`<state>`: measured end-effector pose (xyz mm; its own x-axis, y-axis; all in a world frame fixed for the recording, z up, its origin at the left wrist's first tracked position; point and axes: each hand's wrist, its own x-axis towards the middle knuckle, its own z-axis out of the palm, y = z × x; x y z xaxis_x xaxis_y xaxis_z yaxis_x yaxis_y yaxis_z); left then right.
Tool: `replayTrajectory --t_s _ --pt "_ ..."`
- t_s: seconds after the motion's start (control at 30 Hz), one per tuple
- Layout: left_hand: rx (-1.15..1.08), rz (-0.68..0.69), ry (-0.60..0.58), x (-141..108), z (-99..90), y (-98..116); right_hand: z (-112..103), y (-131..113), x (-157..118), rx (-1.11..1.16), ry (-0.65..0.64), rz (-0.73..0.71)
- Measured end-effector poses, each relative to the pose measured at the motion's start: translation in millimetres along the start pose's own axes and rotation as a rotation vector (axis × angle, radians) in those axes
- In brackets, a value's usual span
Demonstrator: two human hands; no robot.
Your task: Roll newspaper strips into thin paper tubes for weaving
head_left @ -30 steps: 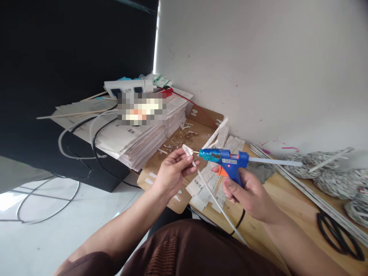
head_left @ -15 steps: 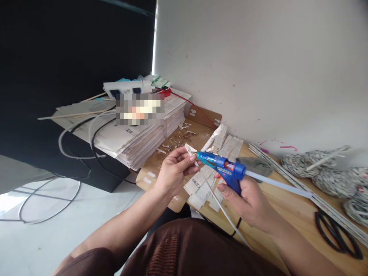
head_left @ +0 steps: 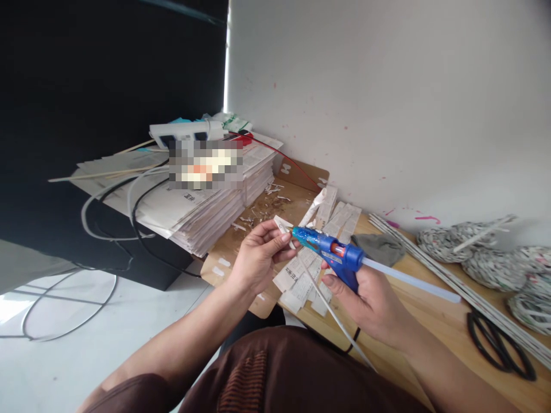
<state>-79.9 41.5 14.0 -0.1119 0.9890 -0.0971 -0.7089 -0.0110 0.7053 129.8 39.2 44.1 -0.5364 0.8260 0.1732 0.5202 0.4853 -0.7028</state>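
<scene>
My right hand (head_left: 379, 307) is wrapped round the handle of a blue hot glue gun (head_left: 329, 248). A long translucent glue stick (head_left: 413, 279) juts from the gun's rear. My left hand (head_left: 264, 252) pinches a small printed paper strip (head_left: 282, 222) between thumb and fingers. The gun's nozzle meets this strip or sits just by it; I cannot tell whether they touch. A thin white paper stick (head_left: 333, 312) slants from below my left hand toward my lap, and its upper end is hidden. Cut newspaper strips (head_left: 301, 275) lie on the table beneath the gun.
A tall stack of newspaper (head_left: 224, 215) stands at the left, with a white power strip (head_left: 185, 133) and cables on top. Black-handled scissors (head_left: 501, 347), long paper sticks (head_left: 434, 269), a grey cloth (head_left: 381, 249) and woven paper bundles (head_left: 491, 261) lie on the right.
The view has shifted slightly, so everything sits a little further left. Both hands keep the same hold, with the nozzle still at the paper strip.
</scene>
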Motion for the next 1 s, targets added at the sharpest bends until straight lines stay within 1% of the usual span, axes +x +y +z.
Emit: replayTrajectory --t_s 0.13,0.33,0.5,0.83,1.0 --pt "-0.013 -0.003 -0.004 0.4 -0.5 0.3 0.0 -1.6 -0.4 0.005 -0.009 0.012" --pt "-0.020 -0.020 -0.003 0.5 -3.2 -0.3 1.2 -1.9 -1.5 -0.011 0.013 -0.003" --pt "-0.019 -0.015 0.006 0.3 -5.4 -1.2 2.7 -2.1 -2.3 -0.025 -0.004 0.006" --pt "-0.035 -0.034 0.012 -1.7 -5.2 1.3 3.2 -2.3 -2.1 -0.008 0.046 0.019" --pt "-0.041 -0.017 0.015 -0.4 -7.7 -0.1 5.4 -4.0 -2.4 -0.026 -0.014 0.025"
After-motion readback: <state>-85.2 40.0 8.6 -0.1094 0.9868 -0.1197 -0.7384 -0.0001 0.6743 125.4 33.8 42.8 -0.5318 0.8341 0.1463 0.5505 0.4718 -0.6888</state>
